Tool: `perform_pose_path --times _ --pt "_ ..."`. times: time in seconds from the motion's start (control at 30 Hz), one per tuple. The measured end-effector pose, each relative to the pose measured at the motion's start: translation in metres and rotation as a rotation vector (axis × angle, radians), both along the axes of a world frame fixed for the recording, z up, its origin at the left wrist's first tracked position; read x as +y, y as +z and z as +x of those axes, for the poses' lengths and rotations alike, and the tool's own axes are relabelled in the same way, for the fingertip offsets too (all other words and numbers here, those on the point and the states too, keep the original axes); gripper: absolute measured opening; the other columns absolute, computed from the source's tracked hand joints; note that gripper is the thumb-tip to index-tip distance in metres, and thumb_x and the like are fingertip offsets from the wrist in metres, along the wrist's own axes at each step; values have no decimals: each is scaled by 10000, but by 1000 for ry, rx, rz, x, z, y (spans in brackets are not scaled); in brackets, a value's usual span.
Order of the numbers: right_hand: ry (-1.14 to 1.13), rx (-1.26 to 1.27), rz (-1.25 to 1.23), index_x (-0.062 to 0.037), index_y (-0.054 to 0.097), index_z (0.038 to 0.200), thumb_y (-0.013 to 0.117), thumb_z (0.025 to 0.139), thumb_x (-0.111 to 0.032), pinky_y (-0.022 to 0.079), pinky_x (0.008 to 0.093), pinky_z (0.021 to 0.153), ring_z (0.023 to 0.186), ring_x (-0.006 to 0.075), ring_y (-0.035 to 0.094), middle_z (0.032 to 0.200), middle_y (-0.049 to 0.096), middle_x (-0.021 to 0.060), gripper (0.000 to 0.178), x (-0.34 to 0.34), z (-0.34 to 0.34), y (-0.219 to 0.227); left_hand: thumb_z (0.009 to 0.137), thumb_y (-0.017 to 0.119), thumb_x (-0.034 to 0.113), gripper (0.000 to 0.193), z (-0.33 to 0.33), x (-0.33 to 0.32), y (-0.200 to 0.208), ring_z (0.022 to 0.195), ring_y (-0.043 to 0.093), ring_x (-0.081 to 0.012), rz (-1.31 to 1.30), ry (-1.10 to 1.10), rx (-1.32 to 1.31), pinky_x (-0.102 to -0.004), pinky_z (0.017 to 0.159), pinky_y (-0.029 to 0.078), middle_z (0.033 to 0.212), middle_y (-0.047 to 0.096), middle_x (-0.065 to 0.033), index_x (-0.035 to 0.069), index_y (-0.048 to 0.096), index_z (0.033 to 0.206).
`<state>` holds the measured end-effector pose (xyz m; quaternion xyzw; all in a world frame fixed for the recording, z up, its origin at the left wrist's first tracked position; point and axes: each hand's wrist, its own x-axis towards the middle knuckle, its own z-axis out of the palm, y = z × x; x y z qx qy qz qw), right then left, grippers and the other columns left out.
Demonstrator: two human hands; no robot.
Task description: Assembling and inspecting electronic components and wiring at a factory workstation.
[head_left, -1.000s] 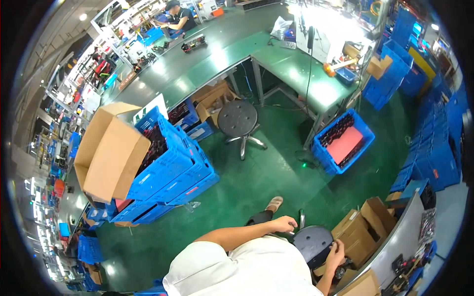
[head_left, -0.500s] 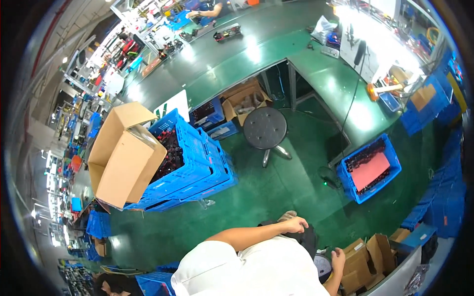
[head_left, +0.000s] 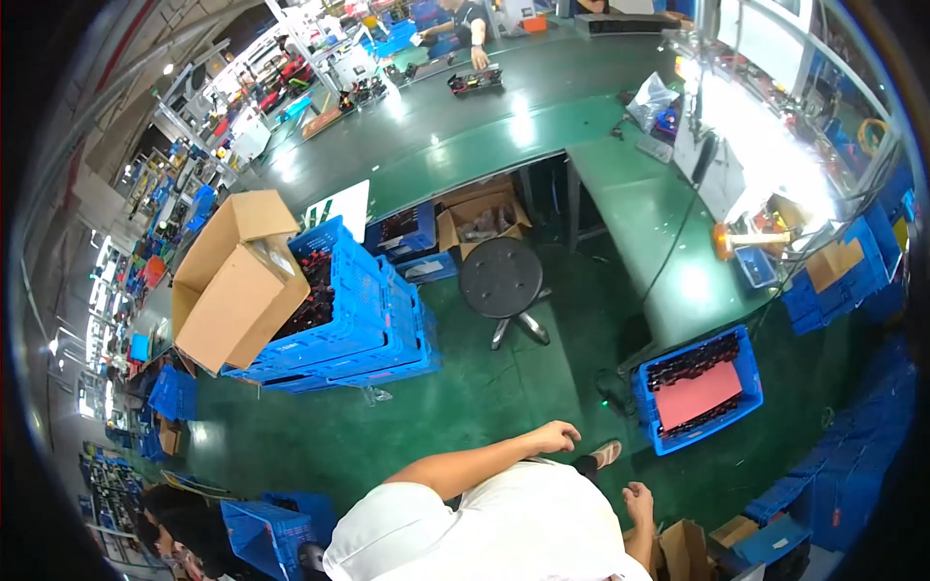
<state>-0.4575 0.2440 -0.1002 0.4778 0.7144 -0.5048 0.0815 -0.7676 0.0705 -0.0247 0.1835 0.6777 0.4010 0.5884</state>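
Note:
My left hand is in front of my body over the green floor, its fingers loosely bent and apart, holding nothing I can see. Lower and to the right, my right hand hangs beside my white shirt, fingers half curled and apart, also with nothing visible in it. Neither hand touches anything. Closest to them is a blue crate on the floor, with dark parts in rows and a pink sheet on top. A round black stool stands ahead of my left hand.
Stacked blue crates stand at left, with an open cardboard box on top. A green workbench bends around ahead; a mallet lies on its right arm. Cardboard boxes and more blue crates are at lower right. Another person works across the bench.
My view has shifted as I step forward; the stool and pink-sheeted crate appear lower and further left. Both hands stay without anything in them. The other person's hand now reaches the dark assembly on the bench.

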Motion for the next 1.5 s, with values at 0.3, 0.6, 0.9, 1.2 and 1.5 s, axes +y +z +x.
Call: perform_pose_path --times 0.3,0.6,0.9,1.2,1.5 --pt "-16 72 312 16 642 944 632 763 -120 519 358 741 815 286 663 870 671 187 226 212 46 22 843 643 94 236 -87 163 298 876 627 -126 539 210 562 -263 796 494 946 660 -31 30 624 1069" --pt "-23 91 303 30 640 968 640 784 -77 531 315 682 763 210 663 877 677 141 213 273 33 5 826 602 247 339 -117 126 402 926 614 -192 813 763 913 -279 858 466 977 649 -131 -49 619 990" --pt "421 -70 -31 -7 615 1133 675 807 -242 492 351 865 988 266 641 1070 661 175 406 233 -27 4 826 607 226 311 -114 104 403 937 611 -193 963 893 947 -287 853 471 1004 642 -129 -39 620 988" --pt "315 68 209 48 618 1075 660 801 -129 515 318 763 855 214 651 960 674 164 329 317 -70 18 826 612 204 283 -116 47 399 947 608 -194 991 970 948 -295 848 476 1031 635 -127 -29 621 986" --pt "443 113 248 -15 669 986 637 796 -241 490 366 862 973 295 633 1004 665 170 297 255 -65 40 826 617 183 256 -167 131 431 958 606 -195 1287 689 856 -303 844 481 1057 627 -125 -19 622 983"
